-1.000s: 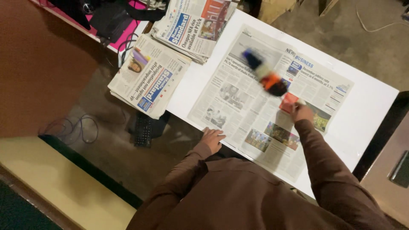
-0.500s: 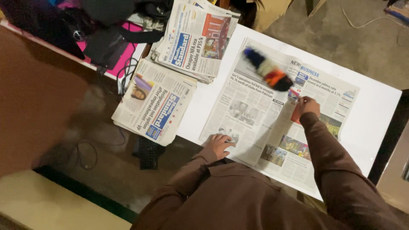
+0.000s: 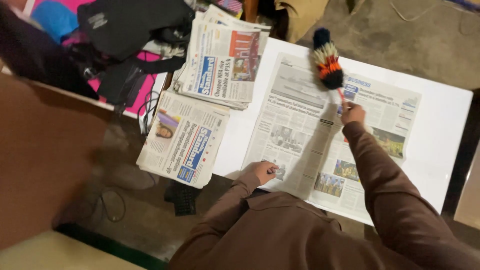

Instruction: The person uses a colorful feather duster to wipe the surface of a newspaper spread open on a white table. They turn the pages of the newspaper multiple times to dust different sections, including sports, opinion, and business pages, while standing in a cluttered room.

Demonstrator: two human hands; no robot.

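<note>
right hand [image 3: 352,113] closed round thin handle of fluffy striped feather duster [image 3: 327,60], head over open newspaper spread [image 3: 320,130] top | left hand [image 3: 264,171] fingers flat, pinning spread's near edge | duster likely light, soft; grip handle

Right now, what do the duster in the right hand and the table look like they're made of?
The duster in the right hand looks like soft, fluffy fibre or feathers, in black, cream and orange bands; its thin red handle seems plastic. The table has a smooth, matt white top, possibly laminate or painted board; I can't tell which.
</note>
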